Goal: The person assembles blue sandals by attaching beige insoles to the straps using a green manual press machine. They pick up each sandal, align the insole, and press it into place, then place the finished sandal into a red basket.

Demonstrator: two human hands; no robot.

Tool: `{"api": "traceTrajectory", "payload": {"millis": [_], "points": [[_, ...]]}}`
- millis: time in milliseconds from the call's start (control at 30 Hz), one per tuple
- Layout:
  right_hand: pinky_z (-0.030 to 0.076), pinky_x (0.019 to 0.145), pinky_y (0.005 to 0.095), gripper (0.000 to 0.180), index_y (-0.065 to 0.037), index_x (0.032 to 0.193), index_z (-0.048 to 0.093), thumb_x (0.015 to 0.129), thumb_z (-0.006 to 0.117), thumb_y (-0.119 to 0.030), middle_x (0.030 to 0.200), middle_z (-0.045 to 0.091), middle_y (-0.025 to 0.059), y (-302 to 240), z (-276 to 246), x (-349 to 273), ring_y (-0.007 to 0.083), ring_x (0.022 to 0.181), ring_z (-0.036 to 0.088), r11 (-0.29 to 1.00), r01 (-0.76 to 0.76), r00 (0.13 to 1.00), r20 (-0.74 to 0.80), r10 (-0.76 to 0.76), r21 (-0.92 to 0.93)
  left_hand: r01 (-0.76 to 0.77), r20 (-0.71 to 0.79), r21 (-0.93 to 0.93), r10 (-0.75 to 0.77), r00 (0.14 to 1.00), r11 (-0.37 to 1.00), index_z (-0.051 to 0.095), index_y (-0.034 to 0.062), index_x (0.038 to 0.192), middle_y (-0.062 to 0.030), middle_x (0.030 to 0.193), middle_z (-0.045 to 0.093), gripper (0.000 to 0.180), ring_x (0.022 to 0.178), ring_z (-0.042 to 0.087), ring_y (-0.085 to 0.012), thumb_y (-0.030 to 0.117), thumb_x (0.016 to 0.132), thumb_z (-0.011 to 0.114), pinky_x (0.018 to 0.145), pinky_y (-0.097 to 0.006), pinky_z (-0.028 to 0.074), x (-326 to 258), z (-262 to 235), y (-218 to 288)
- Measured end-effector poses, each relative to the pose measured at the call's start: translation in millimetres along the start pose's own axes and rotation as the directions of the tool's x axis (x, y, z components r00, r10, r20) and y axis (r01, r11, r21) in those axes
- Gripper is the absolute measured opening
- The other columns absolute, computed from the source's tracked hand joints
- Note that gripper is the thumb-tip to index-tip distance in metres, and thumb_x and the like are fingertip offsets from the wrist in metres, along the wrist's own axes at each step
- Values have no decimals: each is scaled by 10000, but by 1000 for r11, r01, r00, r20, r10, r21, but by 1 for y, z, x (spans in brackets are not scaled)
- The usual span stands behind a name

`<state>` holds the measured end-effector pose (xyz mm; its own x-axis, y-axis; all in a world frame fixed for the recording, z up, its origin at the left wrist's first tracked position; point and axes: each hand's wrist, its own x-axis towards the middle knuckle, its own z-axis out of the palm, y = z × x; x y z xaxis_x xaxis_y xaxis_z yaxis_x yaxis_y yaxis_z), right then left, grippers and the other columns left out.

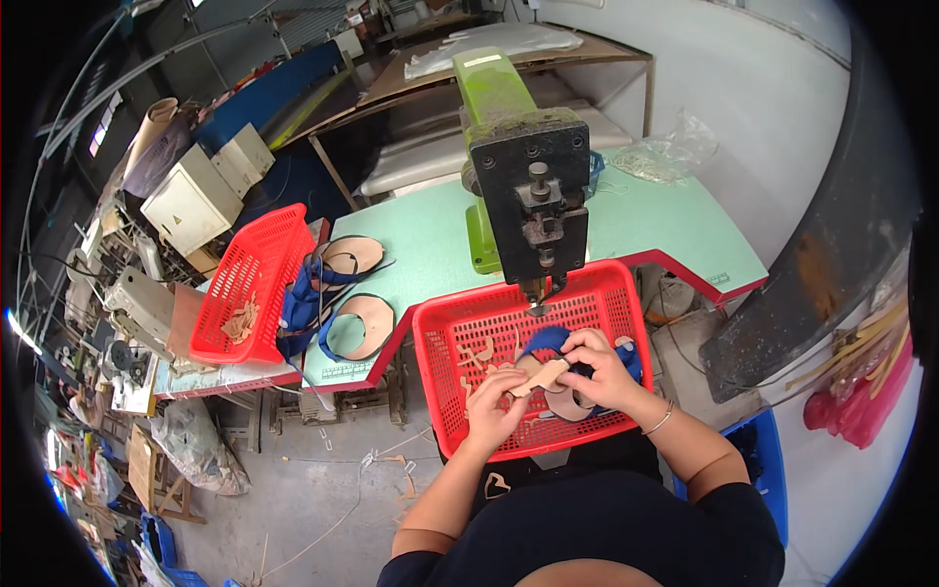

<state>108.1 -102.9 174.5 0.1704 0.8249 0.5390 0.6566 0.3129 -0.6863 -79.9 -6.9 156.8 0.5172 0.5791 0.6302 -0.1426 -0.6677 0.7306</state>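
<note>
Over a red plastic basket (pixel 428 364), my left hand (pixel 496 403) and my right hand (pixel 602 375) both grip a tan and blue piece. Its flat pale tan strip (pixel 541 378) lies between my fingertips. My fingers partly hide the rest of the piece, so its kind is unclear. Blue fabric (pixel 548 340) shows just beyond my right fingers. Curved tan scraps (pixel 477 354) lie in the basket around my hands. Directly ahead stands a green bench machine (pixel 497 88) with a black front plate (pixel 531 171); its lower tool (pixel 537 301) hangs above the basket.
On the green worktop (pixel 430 230) to the left lie tan ring-shaped pieces with blue straps (pixel 367 328). Beside them a second red basket (pixel 256 256) holds tan scraps. A thick dark metal post (pixel 831 225) rises at right. A blue crate (pixel 768 460) stands low beside my right arm.
</note>
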Motion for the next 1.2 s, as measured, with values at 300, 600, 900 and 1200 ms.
{"api": "traceTrajectory", "payload": {"millis": [300,600,900,1200], "points": [[421,825,360,348,-14,979,557,703,733,-132,815,610,48,-8,0,0,198,823,581,776,-452,889,149,433,439,462,173,-520,-441,880,718,573,-24,1051,-51,970,555,227,894,560,-116,20,828,586,767,-230,471,8,18,5],[309,928,374,291,-69,967,609,724,707,-197,800,605,34,-23,-7,3,175,824,568,992,-124,992,29,125,-33,227,86,39,-229,970,973,651,5,931,-66,831,629,187,730,594,-121,110,778,669,643,-264,483,16,15,12],[438,710,294,178,-23,926,620,810,633,-158,842,624,51,-20,-18,20,132,763,578,951,-184,983,46,178,247,444,167,-227,-415,894,867,650,-10,850,-43,721,629,152,643,597,-101,138,816,650,565,-253,490,37,16,12],[339,480,204,208,-2,743,625,838,626,-188,604,530,-43,-31,-59,67,10,562,422,806,-438,899,175,402,399,505,187,-663,-532,826,552,630,-19,871,-53,790,620,163,682,599,-109,142,850,612,623,-257,563,80,34,46]]}}
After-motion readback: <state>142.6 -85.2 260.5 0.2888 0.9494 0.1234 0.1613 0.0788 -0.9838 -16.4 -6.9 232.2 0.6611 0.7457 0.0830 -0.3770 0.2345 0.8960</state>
